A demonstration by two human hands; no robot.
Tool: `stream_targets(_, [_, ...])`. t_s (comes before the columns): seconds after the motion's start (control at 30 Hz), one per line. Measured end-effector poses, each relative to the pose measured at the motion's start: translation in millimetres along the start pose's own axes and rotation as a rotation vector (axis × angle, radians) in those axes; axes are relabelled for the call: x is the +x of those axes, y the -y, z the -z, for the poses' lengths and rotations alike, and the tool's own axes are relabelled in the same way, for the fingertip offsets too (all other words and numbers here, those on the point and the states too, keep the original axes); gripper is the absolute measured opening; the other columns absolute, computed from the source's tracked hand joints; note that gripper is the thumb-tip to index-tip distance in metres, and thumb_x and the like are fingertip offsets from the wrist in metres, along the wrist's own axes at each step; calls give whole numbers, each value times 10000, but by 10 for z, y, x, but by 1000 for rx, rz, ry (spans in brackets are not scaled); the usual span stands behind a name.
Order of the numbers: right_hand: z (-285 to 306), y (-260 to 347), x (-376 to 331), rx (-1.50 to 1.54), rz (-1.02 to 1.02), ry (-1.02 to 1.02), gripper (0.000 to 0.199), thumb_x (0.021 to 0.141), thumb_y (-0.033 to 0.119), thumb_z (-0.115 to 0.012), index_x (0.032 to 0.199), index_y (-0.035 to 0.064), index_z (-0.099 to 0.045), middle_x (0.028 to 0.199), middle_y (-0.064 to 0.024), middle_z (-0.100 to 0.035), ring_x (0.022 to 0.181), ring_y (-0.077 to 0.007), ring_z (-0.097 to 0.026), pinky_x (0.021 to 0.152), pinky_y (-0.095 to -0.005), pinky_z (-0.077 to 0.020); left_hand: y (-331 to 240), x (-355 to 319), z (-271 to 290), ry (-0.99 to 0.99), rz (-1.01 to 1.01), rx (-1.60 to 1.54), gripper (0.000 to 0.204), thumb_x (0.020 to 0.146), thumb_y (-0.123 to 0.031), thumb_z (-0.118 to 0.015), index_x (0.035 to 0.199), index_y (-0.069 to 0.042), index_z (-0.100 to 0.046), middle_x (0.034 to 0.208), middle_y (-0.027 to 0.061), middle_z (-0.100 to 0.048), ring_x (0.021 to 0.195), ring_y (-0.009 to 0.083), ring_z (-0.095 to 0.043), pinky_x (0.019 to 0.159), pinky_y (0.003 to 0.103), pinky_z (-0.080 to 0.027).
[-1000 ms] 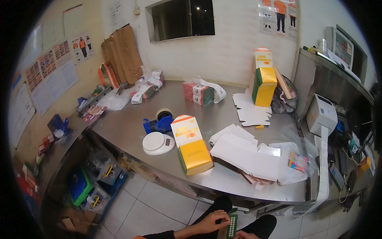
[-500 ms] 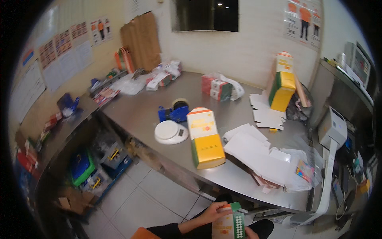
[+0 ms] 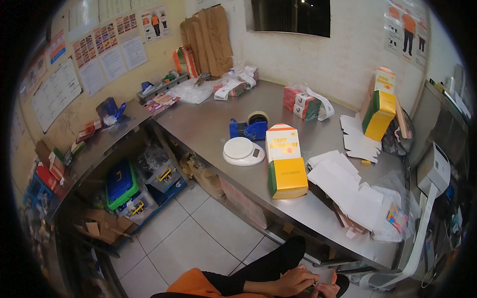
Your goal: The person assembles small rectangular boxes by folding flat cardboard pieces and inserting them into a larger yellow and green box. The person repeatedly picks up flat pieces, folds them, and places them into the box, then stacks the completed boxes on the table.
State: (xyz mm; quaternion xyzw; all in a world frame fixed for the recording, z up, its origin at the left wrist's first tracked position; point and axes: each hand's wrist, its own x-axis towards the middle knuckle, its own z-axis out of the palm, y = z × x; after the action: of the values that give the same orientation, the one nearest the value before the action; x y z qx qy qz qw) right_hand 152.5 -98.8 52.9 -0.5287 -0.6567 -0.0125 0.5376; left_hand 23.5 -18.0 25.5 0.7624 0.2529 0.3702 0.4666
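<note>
Between the pinching left hand (image 3: 296, 282) and right hand (image 3: 328, 289), the folding carton (image 3: 326, 273) now turns its printed face from view.

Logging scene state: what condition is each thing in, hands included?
Left hand, grip shut on small carton
Right hand, grip shut on it
Small carton, mostly hidden
Front yellow carton, resting on counter
Rear yellow carton, standing
Tape dispenser, loaded
Scale, display unreadable
Printer, paper strip hanging out
White card sheets, piled
</note>
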Motion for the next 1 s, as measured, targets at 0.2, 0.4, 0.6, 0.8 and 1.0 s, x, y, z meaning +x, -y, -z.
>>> stream_targets(0.2, [31, 141, -47, 100, -424, 74, 89, 769, -16, -666, 841, 23, -629, 826, -119, -651, 748, -229, -608, 681, -305, -486, -71, -53, 80, 93, -19, 39, 203, 882, -222, -501, 803, -56, -587, 661, 78, -553, 633, 240, -527, 683, 341, -319])
stream_targets(0.4, [52, 209, -43, 159, -392, 94, 130, 664, 34, -717, 774, 73, -661, 803, -63, -694, 687, -198, -634, 659, -280, -428, -183, -41, 176, 73, -167, 106, 160, 837, -183, -527, 773, -51, -591, 678, 76, -589, 613, 243, -554, 653, 356, -340])
stream_targets(0.6, [132, 310, -138, 258, -571, 134, 117, 716, 23, -714, 817, 64, -672, 837, -40, -689, 708, -188, -638, 711, -267, -471, -205, -54, 183, 139, -235, 179, 234, 848, -209, -507, 677, -59, -562, 588, 68, -534, 538, 238, -496, 599, 345, -296])
stream_targets(0.8, [69, 230, -340, 647, -788, 205, 271, 778, 32, -692, 1032, 32, -599, 1043, -59, -606, 904, -131, -594, 788, -262, -476, -254, -66, 263, 334, -441, 325, 362, 843, -422, -533, 803, -69, -603, 688, 53, -563, 569, 215, -496, 602, 342, -295])
stream_targets(1.0, [-12, 45, -643, 968, -1074, 242, 313, 989, 268, -410, 1129, 17, -534, 1079, -50, -570, 993, -136, -548, 887, -281, -424, -342, 51, 157, 3, -627, 750, 701, 768, -620, -571, 1186, -64, -487, 1128, 114, -533, 922, 214, -556, 812, 407, -358])
